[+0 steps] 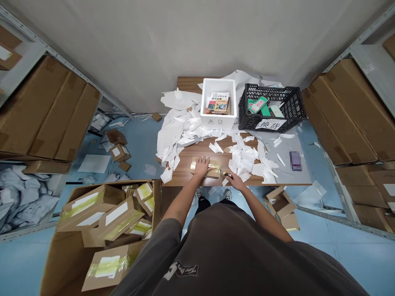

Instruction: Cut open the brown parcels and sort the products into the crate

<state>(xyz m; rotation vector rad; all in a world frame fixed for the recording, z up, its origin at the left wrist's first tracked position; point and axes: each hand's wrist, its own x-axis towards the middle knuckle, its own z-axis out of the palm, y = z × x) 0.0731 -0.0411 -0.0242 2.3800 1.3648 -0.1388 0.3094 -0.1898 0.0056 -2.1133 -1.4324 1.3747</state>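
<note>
A small flat cardboard box [212, 172] with shiny yellowish tape lies at the front edge of the wooden table [188, 179]. My left hand [202, 165] rests on top of the box toward its left end, fingers stretched out. In my right hand [235, 181], closed around its handle, is a yellow-and-black utility knife [226, 175]. The knife's front end points at the right part of the box, by the tape; whether the blade touches it is too small to tell.
Torn white paper [243, 158] covers much of the table. Behind stand a white bin [218, 122] of booklets and a black crate [271, 117] with green packs. A big carton [61, 263] of taped boxes is at my left. Shelves [361, 111] flank both sides. An opened box [280, 203] lies on the floor.
</note>
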